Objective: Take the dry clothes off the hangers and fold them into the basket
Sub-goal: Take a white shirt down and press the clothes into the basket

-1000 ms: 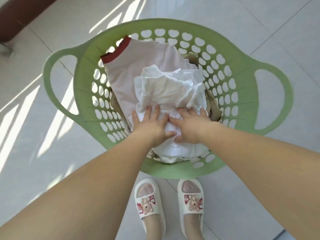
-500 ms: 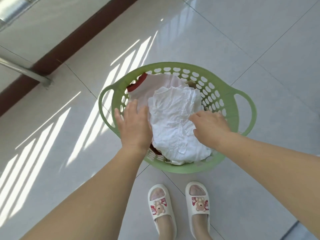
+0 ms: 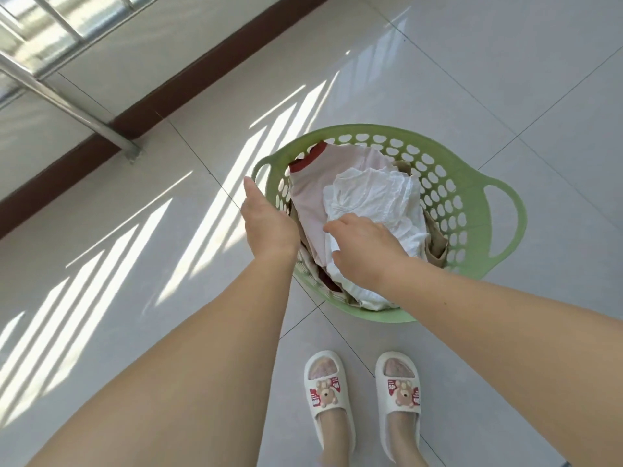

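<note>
Our left hand (image 3: 269, 224) and right hand (image 3: 364, 251) hover loose, holding nothing, over white garment (image 3: 374, 197) topping green laundry basket (image 3: 472, 183).

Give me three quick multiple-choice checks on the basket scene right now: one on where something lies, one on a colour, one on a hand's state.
1. Where does the white garment lie?
A. On the floor beside the slippers
B. In the basket, on top of the pink garment
C. Draped over the metal rail

2. What colour is the basket?
A. Blue
B. Grey
C. Green

3. What is the left hand doing?
A. Open, holding nothing
B. Gripping a hanger
C. Clutching a slipper

Answers:
1. B, the white cloth sits over the pink garment inside the basket wall.
2. C, its rim and perforated wall are light green.
3. A, its fingers are straight at the basket's left edge with nothing in them.
</note>
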Action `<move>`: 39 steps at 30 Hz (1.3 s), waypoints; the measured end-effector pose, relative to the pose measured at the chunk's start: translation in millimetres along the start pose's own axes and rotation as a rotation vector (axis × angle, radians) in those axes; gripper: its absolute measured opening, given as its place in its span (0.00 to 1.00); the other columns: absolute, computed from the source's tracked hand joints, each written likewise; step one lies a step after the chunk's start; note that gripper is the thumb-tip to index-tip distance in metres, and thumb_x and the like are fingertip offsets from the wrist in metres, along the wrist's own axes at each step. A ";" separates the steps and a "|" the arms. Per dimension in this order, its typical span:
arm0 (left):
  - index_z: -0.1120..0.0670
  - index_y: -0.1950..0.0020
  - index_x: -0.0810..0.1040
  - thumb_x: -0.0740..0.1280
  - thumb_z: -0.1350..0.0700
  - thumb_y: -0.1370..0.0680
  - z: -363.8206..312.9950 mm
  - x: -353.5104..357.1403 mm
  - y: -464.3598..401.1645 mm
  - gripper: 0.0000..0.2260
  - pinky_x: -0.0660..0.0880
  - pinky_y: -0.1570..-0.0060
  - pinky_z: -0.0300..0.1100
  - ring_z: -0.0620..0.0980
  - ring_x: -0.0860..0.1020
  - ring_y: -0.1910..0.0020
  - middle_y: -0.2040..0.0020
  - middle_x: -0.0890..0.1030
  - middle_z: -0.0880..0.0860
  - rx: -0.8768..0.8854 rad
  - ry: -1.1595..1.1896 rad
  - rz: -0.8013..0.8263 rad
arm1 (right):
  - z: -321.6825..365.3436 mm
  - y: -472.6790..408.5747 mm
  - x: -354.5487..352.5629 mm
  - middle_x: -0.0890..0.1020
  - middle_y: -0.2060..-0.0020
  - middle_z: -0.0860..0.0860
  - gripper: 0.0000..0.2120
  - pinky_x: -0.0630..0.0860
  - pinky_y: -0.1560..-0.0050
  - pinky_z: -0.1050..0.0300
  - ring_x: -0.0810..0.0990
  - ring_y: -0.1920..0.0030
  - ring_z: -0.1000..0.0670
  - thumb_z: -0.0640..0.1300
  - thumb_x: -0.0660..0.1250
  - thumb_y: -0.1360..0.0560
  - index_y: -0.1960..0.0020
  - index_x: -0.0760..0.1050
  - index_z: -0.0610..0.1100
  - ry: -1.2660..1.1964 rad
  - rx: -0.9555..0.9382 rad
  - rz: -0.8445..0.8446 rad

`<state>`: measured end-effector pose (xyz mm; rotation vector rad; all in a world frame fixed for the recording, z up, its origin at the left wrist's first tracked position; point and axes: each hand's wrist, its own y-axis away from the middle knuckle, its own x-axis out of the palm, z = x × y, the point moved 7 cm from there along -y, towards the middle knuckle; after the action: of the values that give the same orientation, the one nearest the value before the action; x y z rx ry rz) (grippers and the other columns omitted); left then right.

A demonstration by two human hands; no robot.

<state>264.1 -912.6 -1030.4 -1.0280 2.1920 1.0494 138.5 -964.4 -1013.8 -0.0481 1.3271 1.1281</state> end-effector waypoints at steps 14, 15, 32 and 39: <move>0.54 0.41 0.71 0.56 0.56 0.20 50.2 -3.4 -10.3 0.10 0.73 0.54 0.47 0.54 0.74 0.55 0.51 0.74 0.53 -0.210 0.277 0.089 | 46.2 -7.3 29.8 0.70 0.37 0.46 0.20 0.71 0.42 0.49 0.71 0.38 0.43 0.38 0.57 0.23 0.31 0.63 0.46 -0.077 -0.029 0.091; 0.53 0.46 0.72 0.56 0.57 0.20 59.6 -4.7 -6.5 0.07 0.72 0.55 0.46 0.55 0.74 0.56 0.53 0.75 0.54 -0.235 0.296 0.072 | 48.5 -7.2 31.1 0.71 0.37 0.46 0.20 0.72 0.42 0.49 0.71 0.38 0.43 0.38 0.57 0.23 0.31 0.63 0.46 -0.072 -0.032 0.098; 0.53 0.59 0.72 0.59 0.57 0.22 185.9 -52.1 71.9 0.06 0.76 0.53 0.52 0.57 0.76 0.57 0.55 0.79 0.57 -0.579 0.664 -0.065 | 169.3 14.6 109.9 0.76 0.47 0.46 0.18 0.66 0.59 0.57 0.73 0.55 0.48 0.32 0.55 0.27 0.38 0.67 0.42 0.141 -0.329 0.314; 0.52 0.61 0.72 0.60 0.59 0.23 253.2 -98.1 77.6 0.08 0.71 0.62 0.44 0.53 0.73 0.66 0.63 0.76 0.53 -0.643 0.801 -0.130 | 240.8 32.4 150.3 0.75 0.54 0.46 0.20 0.65 0.64 0.57 0.71 0.56 0.48 0.31 0.55 0.27 0.36 0.65 0.41 0.157 -0.418 0.343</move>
<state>287.9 -634.9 -1075.8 -2.1498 2.3312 1.5074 267.2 -710.2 -1034.9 -0.2255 1.2446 1.7123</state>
